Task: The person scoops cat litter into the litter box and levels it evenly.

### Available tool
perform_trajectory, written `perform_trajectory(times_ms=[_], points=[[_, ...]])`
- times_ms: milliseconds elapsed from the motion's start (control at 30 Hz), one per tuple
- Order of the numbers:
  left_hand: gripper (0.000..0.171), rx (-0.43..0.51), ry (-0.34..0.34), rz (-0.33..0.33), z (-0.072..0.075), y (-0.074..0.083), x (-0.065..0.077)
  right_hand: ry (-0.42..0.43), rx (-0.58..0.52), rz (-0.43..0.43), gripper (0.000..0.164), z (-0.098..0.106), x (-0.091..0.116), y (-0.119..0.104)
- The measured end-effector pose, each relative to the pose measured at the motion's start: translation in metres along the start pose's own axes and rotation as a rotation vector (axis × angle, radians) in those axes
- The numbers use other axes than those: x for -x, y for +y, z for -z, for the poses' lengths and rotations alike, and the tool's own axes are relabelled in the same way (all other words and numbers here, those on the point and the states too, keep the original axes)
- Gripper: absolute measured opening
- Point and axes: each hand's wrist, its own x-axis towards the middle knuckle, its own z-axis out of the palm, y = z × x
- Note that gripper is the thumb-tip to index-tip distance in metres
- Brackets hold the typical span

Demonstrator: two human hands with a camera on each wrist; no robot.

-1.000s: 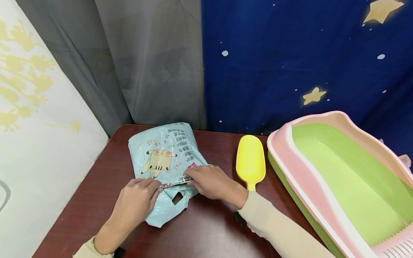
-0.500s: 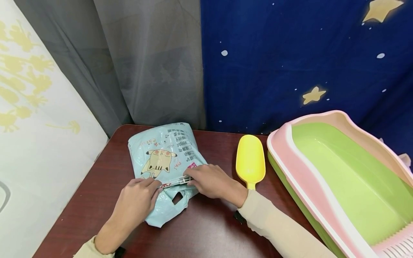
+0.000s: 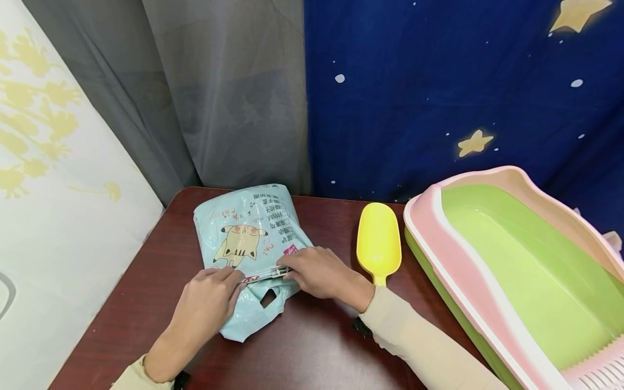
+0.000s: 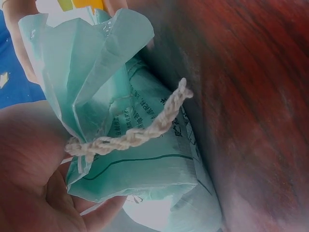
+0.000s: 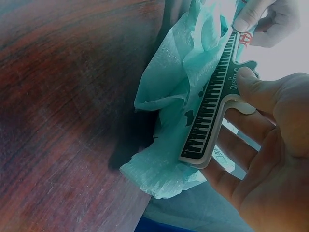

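A light blue plastic bag [image 3: 253, 216] with a cartoon cat and printed writing lies on the table, its top end with a cut-out handle hole toward me. Across its neck sits a bag clip [image 5: 207, 106] with a piano-keyboard pattern. My right hand [image 3: 322, 273] pinches this clip, thumb on its dark tab and fingers behind, as the right wrist view shows. At the neck's other side, my left hand [image 3: 207, 300] pinches the bag's folded edge. A braided cream cord [image 4: 130, 138] hangs by the left hand in the left wrist view. Some left fingertips are hidden behind the bag.
Right of the bag lies a yellow scoop [image 3: 379, 238], handle toward me and partly behind my right forearm. A large green and pink litter tray [image 3: 468, 271] takes up the right side. Curtains [image 3: 244, 97] hang behind the brown table [image 3: 312, 346].
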Motion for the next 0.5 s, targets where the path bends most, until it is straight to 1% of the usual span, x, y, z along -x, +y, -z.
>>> perform_trajectory(times_ms=[200, 500], points=[[0.011, -0.002, 0.004, -0.007, 0.0002, -0.0003, -0.0011, 0.012, -0.022, 0.018, 0.026, -0.0009, -0.0011, 0.0017], [0.011, 0.001, -0.011, 0.012, 0.0017, 0.0014, -0.0008, 0.041, -0.034, 0.034, 0.021, -0.0028, -0.0019, 0.0029]])
